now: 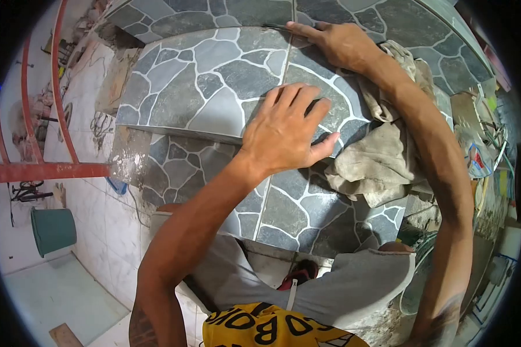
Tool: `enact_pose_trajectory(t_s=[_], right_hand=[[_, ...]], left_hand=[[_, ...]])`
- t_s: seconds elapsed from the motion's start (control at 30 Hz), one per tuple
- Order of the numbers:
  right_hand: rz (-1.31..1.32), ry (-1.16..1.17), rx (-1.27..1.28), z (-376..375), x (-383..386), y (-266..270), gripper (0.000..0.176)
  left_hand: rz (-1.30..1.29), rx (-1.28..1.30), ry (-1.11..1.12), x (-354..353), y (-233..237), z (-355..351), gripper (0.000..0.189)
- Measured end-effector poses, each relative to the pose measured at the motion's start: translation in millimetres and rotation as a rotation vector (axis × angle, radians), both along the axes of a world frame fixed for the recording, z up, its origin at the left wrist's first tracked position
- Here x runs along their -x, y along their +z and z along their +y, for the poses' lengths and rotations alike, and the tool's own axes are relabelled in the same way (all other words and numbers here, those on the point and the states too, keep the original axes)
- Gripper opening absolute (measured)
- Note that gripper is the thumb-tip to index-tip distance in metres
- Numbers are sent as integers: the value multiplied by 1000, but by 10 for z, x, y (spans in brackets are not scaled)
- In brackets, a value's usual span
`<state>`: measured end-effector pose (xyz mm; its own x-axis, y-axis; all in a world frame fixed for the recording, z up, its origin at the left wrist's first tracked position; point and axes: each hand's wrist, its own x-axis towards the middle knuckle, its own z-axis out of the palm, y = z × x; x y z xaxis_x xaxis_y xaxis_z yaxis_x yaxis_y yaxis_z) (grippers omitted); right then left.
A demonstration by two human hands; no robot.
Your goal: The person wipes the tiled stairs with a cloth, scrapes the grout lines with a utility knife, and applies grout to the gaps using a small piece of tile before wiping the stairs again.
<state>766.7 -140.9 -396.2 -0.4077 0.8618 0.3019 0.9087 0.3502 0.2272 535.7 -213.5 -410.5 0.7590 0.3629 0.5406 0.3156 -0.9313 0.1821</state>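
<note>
A thin dark strip (276, 26), perhaps a blade, lies in the corner between the step (168, 95) and the upright face (179, 22) behind it. The right hand (344, 46) points its index finger along it; whether its curled fingers grip it, I cannot tell. The left hand (285, 128), loosely spread over the step, holds nothing visible. A fingertip slip could scrape the stone-patterned tiles; the bunched cloth (376, 159) under the right arm could snag. Leftward are a red railing (52, 172), green bucket (53, 231) and pale floor (107, 248).

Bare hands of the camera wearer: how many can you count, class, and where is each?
2: the left hand is over the tiled step, and the right hand is at the step's back edge. Neither is hidden.
</note>
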Motion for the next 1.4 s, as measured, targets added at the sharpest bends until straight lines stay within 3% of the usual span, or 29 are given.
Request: enact_pose_trajectory(t_s=[0.13, 0.17, 0.37, 0.5, 0.7, 1.0, 1.4], right_hand=[[114, 69, 1, -56, -144, 27, 67], [109, -8, 72, -115, -164, 70, 62], [129, 48, -49, -73, -169, -34, 49], [302, 108, -6, -65, -199, -5, 48], [-13, -22, -9, -29, -68, 29, 59], [97, 4, 5, -166, -164, 80, 63], [-178, -51, -11, -103, 4, 135, 78]], left_hand=[[2, 15, -7, 20, 5, -1, 44], [0, 20, -6, 21, 7, 7, 44], [-18, 0, -4, 20, -27, 2, 44], [-16, 6, -7, 34, -1, 7, 44], [-23, 0, -6, 44, -12, 5, 44], [-62, 18, -40, 93, -30, 53, 44], [-48, 7, -21, 65, -22, 40, 42]])
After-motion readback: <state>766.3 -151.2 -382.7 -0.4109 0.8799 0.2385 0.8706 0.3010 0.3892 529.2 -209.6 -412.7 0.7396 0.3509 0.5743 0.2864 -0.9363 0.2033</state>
